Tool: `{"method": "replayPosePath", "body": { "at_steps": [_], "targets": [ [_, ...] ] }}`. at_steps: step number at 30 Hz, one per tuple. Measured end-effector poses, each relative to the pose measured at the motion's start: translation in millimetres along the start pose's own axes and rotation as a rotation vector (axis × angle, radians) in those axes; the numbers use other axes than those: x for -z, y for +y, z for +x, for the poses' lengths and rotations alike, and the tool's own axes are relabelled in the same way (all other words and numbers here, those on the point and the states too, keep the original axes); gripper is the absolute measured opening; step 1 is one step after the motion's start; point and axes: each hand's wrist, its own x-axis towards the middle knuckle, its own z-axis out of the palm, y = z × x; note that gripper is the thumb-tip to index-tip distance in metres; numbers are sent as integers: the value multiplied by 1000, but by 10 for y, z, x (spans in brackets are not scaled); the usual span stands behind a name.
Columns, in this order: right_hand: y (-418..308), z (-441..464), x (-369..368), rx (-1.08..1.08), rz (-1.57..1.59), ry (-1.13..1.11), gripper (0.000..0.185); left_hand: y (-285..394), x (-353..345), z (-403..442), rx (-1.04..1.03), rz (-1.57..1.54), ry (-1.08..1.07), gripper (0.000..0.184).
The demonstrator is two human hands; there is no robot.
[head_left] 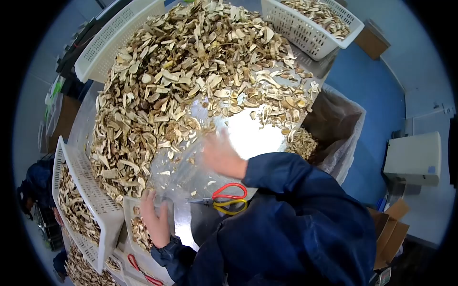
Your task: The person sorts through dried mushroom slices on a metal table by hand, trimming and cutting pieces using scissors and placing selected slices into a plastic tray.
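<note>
A large heap of dried mushroom slices (167, 81) covers much of the metal table (183, 164). My right hand (222, 153), smeared by motion, is over the tabletop at the near edge of the heap; its fingers are too blurred to read. My left hand (156, 219) has its fingers apart above a small white tray (128, 214) that holds some slices, and no slice shows in its grasp. Between me and the heap lies a pair of scissors (230, 198) with one red and one yellow handle, untouched by either hand.
White perforated baskets stand around the heap: a left one (90, 190), a back-left one (102, 47) and a back-right one (305, 33). A lined bin (336, 124) with mushroom bits adjoins the table's right edge. Red-handled scissors (143, 271) lie lower left. Another person's sleeve (39, 178) shows at far left.
</note>
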Motion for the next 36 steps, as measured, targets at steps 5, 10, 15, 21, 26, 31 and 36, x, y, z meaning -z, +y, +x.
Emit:
{"method": "replayPosePath", "body": {
  "at_steps": [5,10,15,21,26,31,36],
  "targets": [
    [893,-689,528,-340,-51,-74,12,124,-132,61,-84,-171,-133,40],
    [1483,-1614,629,-549,-141,268,10,72,-127,138,-86,-181,-118,39],
    [1802,-1806,818,-718,-77,474,11,113,-78,95,-64,-219,-130,39],
    [2024,-1054,814,-549,95,427,15,180,2,23,-14,-227,-99,39],
    [2209,-871,667,-371,-119,413,15,125,30,-39,60,-264,-54,39],
    [2294,-1015,691,-657,492,482,10,135,13,-26,61,-228,-68,39],
    [2280,-1112,739,-659,331,452,11,206,-6,45,16,-210,-91,40]
  ]
}}
